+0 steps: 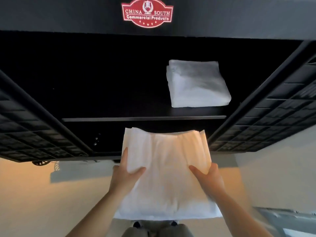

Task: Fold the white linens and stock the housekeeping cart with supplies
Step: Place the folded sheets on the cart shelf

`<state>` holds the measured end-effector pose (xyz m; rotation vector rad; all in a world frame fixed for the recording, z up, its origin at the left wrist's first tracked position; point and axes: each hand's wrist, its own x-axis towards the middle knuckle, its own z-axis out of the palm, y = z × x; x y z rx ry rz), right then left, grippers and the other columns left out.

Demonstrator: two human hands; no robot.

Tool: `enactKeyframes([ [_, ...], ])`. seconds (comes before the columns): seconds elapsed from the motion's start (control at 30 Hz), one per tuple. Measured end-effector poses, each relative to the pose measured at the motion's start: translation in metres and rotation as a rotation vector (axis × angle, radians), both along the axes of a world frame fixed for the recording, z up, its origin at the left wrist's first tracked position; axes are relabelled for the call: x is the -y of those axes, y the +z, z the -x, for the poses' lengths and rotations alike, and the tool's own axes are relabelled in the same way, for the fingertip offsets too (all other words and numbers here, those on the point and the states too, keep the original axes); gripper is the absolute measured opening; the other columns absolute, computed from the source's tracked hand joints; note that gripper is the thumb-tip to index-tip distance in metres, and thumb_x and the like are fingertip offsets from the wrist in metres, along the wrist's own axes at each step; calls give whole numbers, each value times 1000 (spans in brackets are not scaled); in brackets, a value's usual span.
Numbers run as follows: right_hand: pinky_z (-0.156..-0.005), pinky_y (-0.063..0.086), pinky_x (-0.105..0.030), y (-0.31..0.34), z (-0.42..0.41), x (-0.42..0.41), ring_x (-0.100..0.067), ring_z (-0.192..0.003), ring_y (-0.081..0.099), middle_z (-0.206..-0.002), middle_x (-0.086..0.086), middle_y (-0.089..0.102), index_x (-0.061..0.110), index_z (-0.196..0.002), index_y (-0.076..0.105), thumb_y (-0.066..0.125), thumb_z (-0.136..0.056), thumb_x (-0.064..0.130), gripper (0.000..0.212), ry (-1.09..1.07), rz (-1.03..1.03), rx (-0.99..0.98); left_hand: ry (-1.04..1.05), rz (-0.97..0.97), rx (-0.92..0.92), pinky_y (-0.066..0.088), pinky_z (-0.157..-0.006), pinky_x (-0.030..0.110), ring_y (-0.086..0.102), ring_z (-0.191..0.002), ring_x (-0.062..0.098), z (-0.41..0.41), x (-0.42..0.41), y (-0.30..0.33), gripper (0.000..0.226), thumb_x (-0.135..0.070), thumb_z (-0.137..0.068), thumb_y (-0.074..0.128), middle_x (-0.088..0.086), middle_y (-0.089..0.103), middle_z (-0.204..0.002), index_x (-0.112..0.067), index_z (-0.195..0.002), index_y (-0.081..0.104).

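Shoes [154, 224] and trouser legs showed at the bottom edge, below the load. Both hands carried one folded white linen [164, 171] flat in front of the body. Left hand [125, 178] gripped the left edge, thumb lying on top, fingers mostly hidden beneath. Right hand [207, 178] gripped the right edge likewise, thumb on top, remaining fingers out of sight under the cloth. The linen's far edge reached the front of the housekeeping cart [51, 130], level with the gap below the shelf [143, 119]; whether it touched anything could not be told.

Judgement: the step in hand was stocking this piece into the cart. To do it well, keep the stack level and both grips even so the layers do not fan apart at the far edge, where they already looked slightly stepped. Slide it in square to the shelf front, then withdraw the hands sideways.

Farther in, a second folded linen [196, 84] lay on the shelf toward the right. A red maker's badge [147, 12] sat on the cart's top panel.
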<state>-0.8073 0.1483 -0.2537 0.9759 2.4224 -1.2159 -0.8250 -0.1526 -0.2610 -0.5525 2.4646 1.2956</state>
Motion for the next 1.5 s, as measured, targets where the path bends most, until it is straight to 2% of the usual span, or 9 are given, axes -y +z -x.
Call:
enactKeyframes([
  [0.2,-53,44,-28,-91,49,-14,-10,-75,56,-91,9,55,27,-104,35,69,-61,72,71,18,-1,-15,-18,-49,-34,43,-67,19,53,-108,16,51,-16,-82,95,-54,-68,73,0,47,-133,-64,-138,9],
  [0.37,-50,41,-26,-153,102,-30,-11,-73,56,-91,5,56,23,-102,37,69,-69,63,61,23,-43,-91,-47,-23,-53,33,-54,17,37,-76,-4,106,-32,-138,94,-52,-73,66,3,39,-122,-70,-133,-3],
  [0.57,-52,40,-28,-201,185,-49,-17,-72,57,-91,0,55,14,-117,39,70,-69,64,76,20,-86,-191,-75,-22,-91,33,-56,17,44,-84,11,181,-52,-193,93,-49,-80,64,11,30,-144,-60,-141,-6],
  [0.77,-55,47,-26,-236,252,-68,-11,-80,58,-98,7,54,14,-126,41,67,-52,77,100,49,-28,-337,-82,-85,-224,44,-94,32,48,-121,23,245,-61,-235,91,-48,-79,65,4,38,-145,-56,-144,1],
  [0.9,-56,49,-26,-263,280,-74,-13,-79,60,-106,0,59,14,-134,42,68,-45,78,113,49,-12,-336,-70,-53,-185,43,-81,28,51,-109,21,268,-70,-264,95,-50,-80,64,3,41,-143,-50,-147,-3],
  [1.17,-66,40,-30,-336,288,-88,-17,-71,49,-102,-4,54,11,-135,41,68,-65,70,95,49,-84,-135,-99,-23,-76,39,-59,20,53,-78,4,268,-78,-312,88,-52,-79,59,-1,51,-129,-51,-147,3],
  [1.3,-75,39,-32,-328,293,-82,-26,-90,49,-130,-13,51,15,-145,28,58,-77,67,91,156,-176,-1,-209,224,27,48,-79,33,52,-112,28,270,-83,-308,83,-60,-84,46,13,30,-146,-45,-148,-5],
  [1.4,-101,35,-41,-317,288,-58,-35,-131,37,-152,-13,26,28,-153,3,43,-90,60,81,448,-497,-55,-480,612,-137,20,-114,51,0,-147,31,265,-98,-300,72,-57,-92,35,7,-4,-161,-26,-151,8],
  [1.5,-115,8,-49,-314,262,-4,-22,-147,10,-161,-3,10,27,-154,12,33,-98,48,63,858,-621,-240,-699,800,-370,7,-117,48,-1,-148,23,246,-116,-297,64,-56,-96,23,6,13,-159,-18,-146,28],
])
